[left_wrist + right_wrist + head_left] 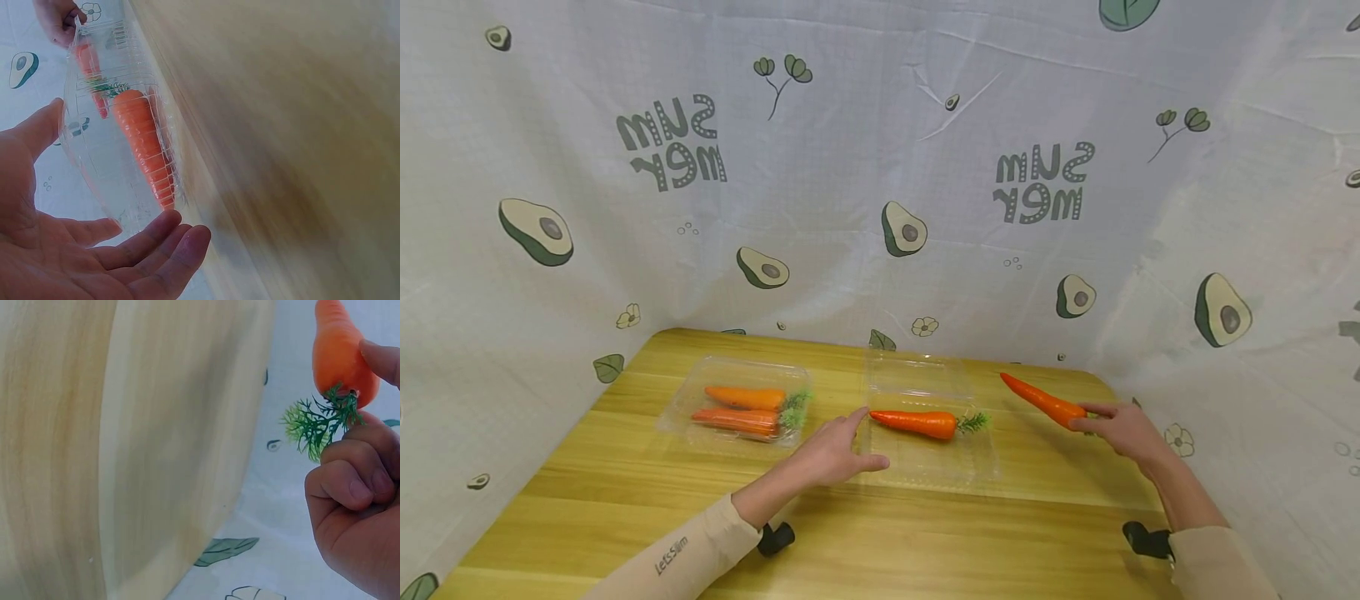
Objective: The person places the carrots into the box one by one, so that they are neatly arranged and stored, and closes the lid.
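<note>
My right hand (1120, 427) pinches an orange carrot (1041, 401) near its thick end, raised at the table's right side with its tip pointing left. Green leaves (322, 422) hang from that end in the right wrist view. My left hand (835, 450) lies at the left edge of an opened clear plastic box (925, 471), fingers extended and thumb spread. Inside this box rests another carrot (917, 423), its tip to the left and its green top to the right. From the left wrist, the carrot (144, 140) shows through the ribbed clear wall, just beyond the fingertips.
A second clear box (733, 364) at the left holds orange carrots (741, 410) with green tops. Both boxes stand on a wood-grain table (895, 550). A white curtain (835, 167) printed with avocados encloses the back and sides.
</note>
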### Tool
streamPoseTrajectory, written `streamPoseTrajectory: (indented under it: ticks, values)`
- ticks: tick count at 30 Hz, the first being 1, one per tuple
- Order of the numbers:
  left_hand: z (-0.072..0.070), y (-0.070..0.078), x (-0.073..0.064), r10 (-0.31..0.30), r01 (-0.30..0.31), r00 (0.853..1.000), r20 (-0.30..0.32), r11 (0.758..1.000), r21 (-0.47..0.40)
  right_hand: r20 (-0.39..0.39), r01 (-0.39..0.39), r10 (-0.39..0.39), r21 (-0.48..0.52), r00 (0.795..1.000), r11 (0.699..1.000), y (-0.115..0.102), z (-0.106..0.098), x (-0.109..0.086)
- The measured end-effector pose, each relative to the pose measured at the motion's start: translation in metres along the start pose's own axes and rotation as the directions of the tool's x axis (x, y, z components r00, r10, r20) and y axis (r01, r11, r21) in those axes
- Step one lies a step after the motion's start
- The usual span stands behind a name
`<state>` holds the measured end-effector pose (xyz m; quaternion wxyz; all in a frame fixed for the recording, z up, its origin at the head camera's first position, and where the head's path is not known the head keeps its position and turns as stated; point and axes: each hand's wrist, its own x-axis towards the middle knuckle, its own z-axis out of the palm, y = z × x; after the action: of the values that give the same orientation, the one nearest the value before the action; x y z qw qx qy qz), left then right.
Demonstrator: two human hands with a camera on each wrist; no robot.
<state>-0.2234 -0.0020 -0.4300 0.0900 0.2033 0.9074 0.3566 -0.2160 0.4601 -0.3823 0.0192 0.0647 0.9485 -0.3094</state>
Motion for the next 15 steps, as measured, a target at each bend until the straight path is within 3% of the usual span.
streamPoseTrajectory:
  ticks: [15]
  values:
    - [0.0, 0.0, 0.0, 0.006, -0.006, 1.0, 0.002, 1.0, 0.005, 0.03, 0.041, -0.041, 0.019, 0.999, 0.999, -0.016, -0.005, -0.005]
